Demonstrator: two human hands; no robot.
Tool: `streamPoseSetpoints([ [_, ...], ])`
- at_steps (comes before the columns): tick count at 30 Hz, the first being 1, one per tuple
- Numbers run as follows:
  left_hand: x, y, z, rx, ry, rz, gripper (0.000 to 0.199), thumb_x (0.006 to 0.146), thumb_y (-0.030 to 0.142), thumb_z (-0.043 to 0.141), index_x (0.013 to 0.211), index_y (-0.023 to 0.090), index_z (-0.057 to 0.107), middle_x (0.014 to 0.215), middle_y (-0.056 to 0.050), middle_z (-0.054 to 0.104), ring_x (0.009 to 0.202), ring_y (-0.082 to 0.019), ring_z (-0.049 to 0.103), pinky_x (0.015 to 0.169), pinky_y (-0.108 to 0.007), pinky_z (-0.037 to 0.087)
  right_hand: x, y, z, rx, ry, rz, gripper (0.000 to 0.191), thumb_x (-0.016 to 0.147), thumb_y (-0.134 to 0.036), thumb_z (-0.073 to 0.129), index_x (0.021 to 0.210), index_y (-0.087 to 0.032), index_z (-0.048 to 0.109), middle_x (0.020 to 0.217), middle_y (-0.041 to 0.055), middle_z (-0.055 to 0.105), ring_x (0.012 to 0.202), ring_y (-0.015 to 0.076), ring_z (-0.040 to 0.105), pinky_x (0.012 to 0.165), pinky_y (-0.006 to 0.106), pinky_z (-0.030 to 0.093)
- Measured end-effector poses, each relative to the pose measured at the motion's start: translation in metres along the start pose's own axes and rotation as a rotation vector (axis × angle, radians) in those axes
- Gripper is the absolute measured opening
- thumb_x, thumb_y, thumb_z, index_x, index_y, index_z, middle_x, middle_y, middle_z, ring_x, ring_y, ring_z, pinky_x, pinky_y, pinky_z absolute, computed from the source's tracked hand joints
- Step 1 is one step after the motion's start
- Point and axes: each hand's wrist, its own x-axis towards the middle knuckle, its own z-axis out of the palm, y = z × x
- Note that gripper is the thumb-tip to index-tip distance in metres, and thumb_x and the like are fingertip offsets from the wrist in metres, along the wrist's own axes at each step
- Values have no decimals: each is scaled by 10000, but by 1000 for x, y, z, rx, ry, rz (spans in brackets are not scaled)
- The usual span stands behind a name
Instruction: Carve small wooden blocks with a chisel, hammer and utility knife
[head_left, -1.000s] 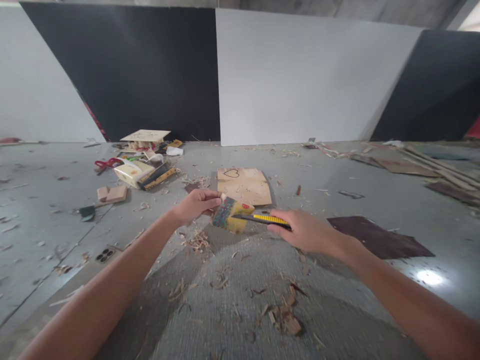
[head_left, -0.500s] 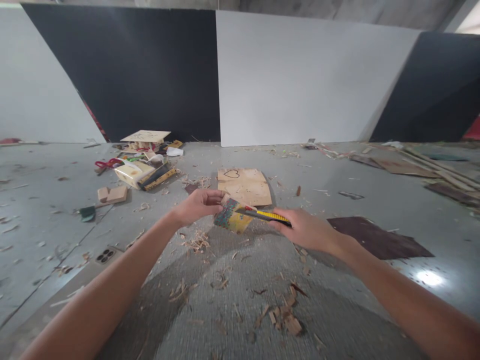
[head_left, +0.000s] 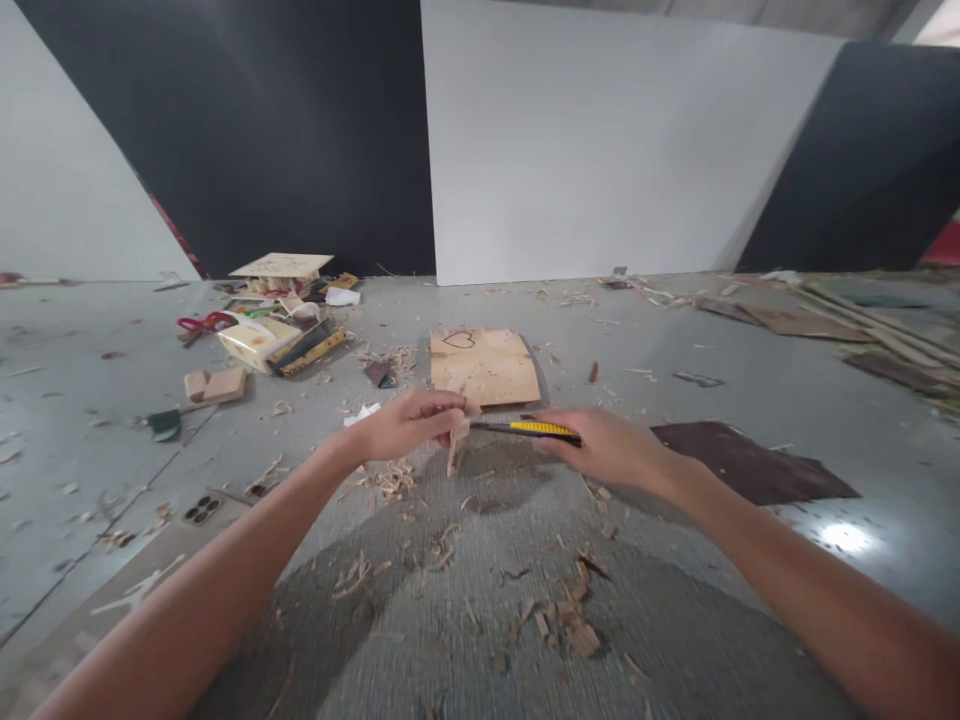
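My left hand (head_left: pixel 415 424) pinches a small piece of thin wood (head_left: pixel 457 446), now seen nearly edge-on and hanging below the fingers. My right hand (head_left: pixel 600 442) is closed round a yellow and black utility knife (head_left: pixel 545 430). The blade points left and reaches the upper part of the wood piece; whether it touches is too small to tell. Just beyond both hands lies a thin wooden board (head_left: pixel 486 368) with a heart drawn at its upper left corner.
Wood shavings and chips (head_left: pixel 571 622) litter the grey floor. A phone (head_left: pixel 201 510) lies by my left forearm. Farther left are notched wood blocks (head_left: pixel 216 385) and a pile with red-handled scissors (head_left: pixel 206 322). A dark brown sheet (head_left: pixel 750 462) lies right, before white and black panels (head_left: pixel 600 140).
My left hand has turned the wood piece from its patterned, coloured face to nearly edge-on and moved slightly right. The knife is now more level. The whole view has tipped slightly downward.
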Motion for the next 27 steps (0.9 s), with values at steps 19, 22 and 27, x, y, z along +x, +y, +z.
streamPoseSetpoints([
  [19, 2, -1, 13, 191, 227, 18, 241, 943, 354, 382, 900, 166, 525, 814, -20, 524, 721, -132, 489, 642, -261, 382, -9, -32, 2, -30, 11, -258, 230, 921, -366, 462, 970, -218, 631, 874, 36, 676, 760, 164, 571, 662, 275, 385],
  [22, 5, -1, 15, 209, 226, 77, 241, 950, 325, 364, 845, 164, 510, 819, -23, 513, 768, -143, 489, 696, -275, 380, -8, -32, 8, -93, 54, -262, 193, 922, -333, 458, 965, -206, 596, 851, 37, 655, 755, 167, 558, 656, 276, 368],
  [27, 5, -4, 16, 204, 242, 104, 285, 967, 330, 330, 779, 167, 470, 783, -23, 487, 748, -150, 471, 696, -282, 372, -9, -34, 23, -234, 41, -196, 188, 926, -328, 433, 931, -195, 565, 742, 43, 635, 665, 177, 545, 577, 273, 321],
])
